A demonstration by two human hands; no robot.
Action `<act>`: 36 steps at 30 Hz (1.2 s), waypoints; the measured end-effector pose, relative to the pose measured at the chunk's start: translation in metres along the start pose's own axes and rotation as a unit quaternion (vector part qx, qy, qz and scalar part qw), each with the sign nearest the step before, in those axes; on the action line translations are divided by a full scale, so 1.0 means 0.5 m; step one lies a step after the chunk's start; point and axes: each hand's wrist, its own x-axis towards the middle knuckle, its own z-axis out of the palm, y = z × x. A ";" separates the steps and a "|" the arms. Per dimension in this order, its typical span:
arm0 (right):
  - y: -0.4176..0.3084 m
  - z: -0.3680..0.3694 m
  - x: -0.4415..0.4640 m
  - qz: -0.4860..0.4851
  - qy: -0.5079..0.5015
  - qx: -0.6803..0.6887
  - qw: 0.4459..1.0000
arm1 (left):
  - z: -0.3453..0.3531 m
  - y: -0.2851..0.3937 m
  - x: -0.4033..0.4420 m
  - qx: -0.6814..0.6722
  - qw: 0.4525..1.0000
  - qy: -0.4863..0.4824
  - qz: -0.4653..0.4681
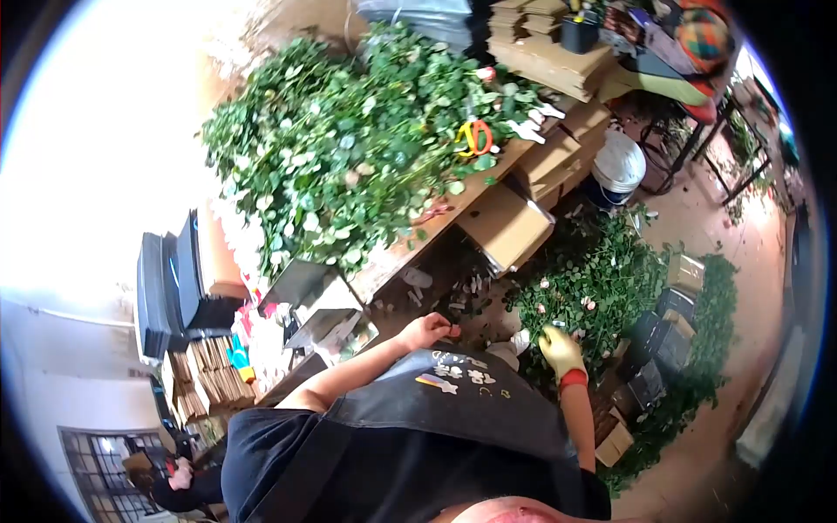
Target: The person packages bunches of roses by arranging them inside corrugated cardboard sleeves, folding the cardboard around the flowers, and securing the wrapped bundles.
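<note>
My left hand (pixel 425 332) is bare and held in front of my dark apron (pixel 453 383). Its fingers are bent together around a small pinkish thing (pixel 454 331) too small to name. To the right, my right hand (pixel 562 351) wears a pale yellow glove with a red band at the wrist. Its fingers look loosely apart, and I see nothing held in them. Just beyond the glove lies a heap of leafy rose stems (pixel 593 279) with a few pale pink blooms, on the floor side of the workbench.
A workbench (pixel 410 253) carries a big pile of green stems (pixel 349 148) and orange-and-yellow scissors (pixel 474 138). Cardboard boxes (pixel 507 228), a white bucket (pixel 617 166) and stacked cardboard (pixel 205 375) stand around. Another person (pixel 187 479) is at the lower left.
</note>
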 end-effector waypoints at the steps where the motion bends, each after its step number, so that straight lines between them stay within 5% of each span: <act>1: -0.054 -0.004 0.041 -0.045 0.004 0.013 0.999 | -0.008 0.011 -0.030 -0.081 0.997 0.010 -0.006; 3: -0.161 0.004 0.115 -0.096 0.034 0.019 0.995 | -0.035 0.034 -0.085 -0.166 0.986 0.005 -0.013; 7: -0.349 0.026 0.232 0.004 0.085 0.007 0.996 | -0.069 -0.099 -0.108 -0.264 0.964 -0.021 -0.004; 10: -0.390 0.077 0.279 0.178 0.126 0.032 0.975 | -0.070 -0.234 -0.126 -0.288 0.956 -0.040 0.035; 12: -0.343 0.156 0.313 0.118 0.186 0.345 0.912 | -0.076 -0.293 -0.150 -0.230 0.970 -0.044 0.071; 13: -0.195 0.239 0.400 0.163 0.208 0.246 0.933 | -0.106 -0.257 -0.197 -0.240 0.968 -0.055 0.049; 15: -0.247 0.198 0.381 0.341 0.093 0.364 0.861 | -0.083 -0.305 -0.219 -0.277 0.960 -0.027 0.041; 18: 0.022 0.288 0.569 0.334 0.039 0.503 0.796 | -0.067 -0.326 -0.261 -0.304 0.952 0.021 -0.024; 24: 0.085 0.322 0.688 0.342 -0.027 0.471 0.812 | 0.008 -0.305 -0.260 -0.341 0.918 0.171 -0.110; 29: 0.150 0.283 0.701 0.334 -0.054 0.463 0.819 | 0.050 -0.227 -0.185 -0.493 0.834 0.222 -0.108; 32: 0.233 0.231 0.702 0.307 -0.082 0.467 0.825 | 0.040 -0.168 -0.125 -0.399 0.895 0.188 -0.073; 33: 0.174 0.175 0.664 0.293 -0.033 0.361 0.885 | 0.028 -0.140 -0.115 -0.366 0.913 0.169 -0.068; 36: 0.147 0.015 0.595 0.289 -0.033 0.298 0.909 | 0.036 -0.101 -0.050 -0.276 0.939 0.205 0.006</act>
